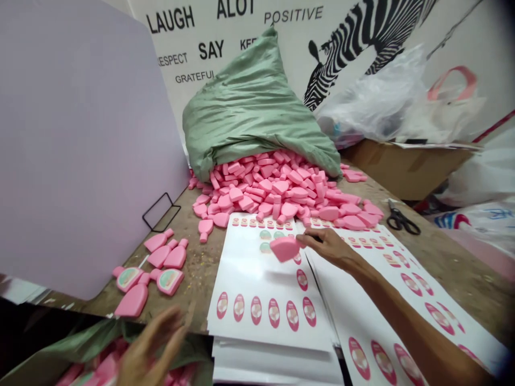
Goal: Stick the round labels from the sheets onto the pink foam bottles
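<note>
Pink bottle [285, 249] was held over the left label sheet [246, 272]

The right hand [332, 248] gripped it at the neck between closed fingers [312, 239], tilted, just above the sheet's far right part. Near left, the left hand [153, 351] was blurred, its fingers parted, close to the edge of the counter [201, 273]. Several loose bottles [160, 257] lay on the left, two bearing green labels. On the far side, a pink heap [277, 188] lay at a green sack's [257, 112] mouth; black scissors [396, 214] rested right.
</note>
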`<state>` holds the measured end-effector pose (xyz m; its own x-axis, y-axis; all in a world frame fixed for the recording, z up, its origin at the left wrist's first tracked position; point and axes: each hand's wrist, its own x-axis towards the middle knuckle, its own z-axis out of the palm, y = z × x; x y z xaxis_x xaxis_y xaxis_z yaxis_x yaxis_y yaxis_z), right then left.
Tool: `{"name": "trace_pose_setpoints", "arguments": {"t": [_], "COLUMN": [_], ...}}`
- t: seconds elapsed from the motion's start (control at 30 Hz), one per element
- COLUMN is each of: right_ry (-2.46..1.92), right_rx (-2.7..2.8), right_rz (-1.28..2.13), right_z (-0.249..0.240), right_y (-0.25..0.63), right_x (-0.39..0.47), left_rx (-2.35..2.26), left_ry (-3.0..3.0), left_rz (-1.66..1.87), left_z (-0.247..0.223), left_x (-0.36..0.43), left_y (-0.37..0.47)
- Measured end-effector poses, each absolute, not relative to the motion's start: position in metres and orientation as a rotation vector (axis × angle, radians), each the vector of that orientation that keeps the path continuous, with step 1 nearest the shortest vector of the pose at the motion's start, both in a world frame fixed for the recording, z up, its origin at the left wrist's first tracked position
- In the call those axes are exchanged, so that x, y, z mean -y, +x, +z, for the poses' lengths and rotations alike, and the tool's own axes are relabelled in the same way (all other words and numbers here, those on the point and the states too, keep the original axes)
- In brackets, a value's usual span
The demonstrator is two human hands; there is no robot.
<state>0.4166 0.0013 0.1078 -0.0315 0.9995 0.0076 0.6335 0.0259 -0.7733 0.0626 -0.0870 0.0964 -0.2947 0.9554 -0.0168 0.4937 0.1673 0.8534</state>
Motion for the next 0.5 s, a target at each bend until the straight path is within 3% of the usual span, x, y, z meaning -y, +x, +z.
{"name": "trace_pose_setpoints", "arguments": {"t": [0.13, 0.23, 0.5], "right_ry": [-1.374, -1.333, -1.871], "right_rx": [1.869, 1.865, 1.641], "right_rz": [1.370, 1.443, 0.352], "right_z": [0.111, 0.102, 0.051], "right_y": [0.382, 0.375, 0.400], "right_x": [0.033, 0.047, 0.001], "left_rx": [-1.090, -0.764, -1.026], "left_ry": [1.533, 1.286, 1.101], "left_rz": [0.655, 0.477, 0.891], "left_z": [0.101, 0.091, 0.073], "left_x": [0.064, 0.059, 0.016], "left_y": [0.131, 0.168, 0.206]}}
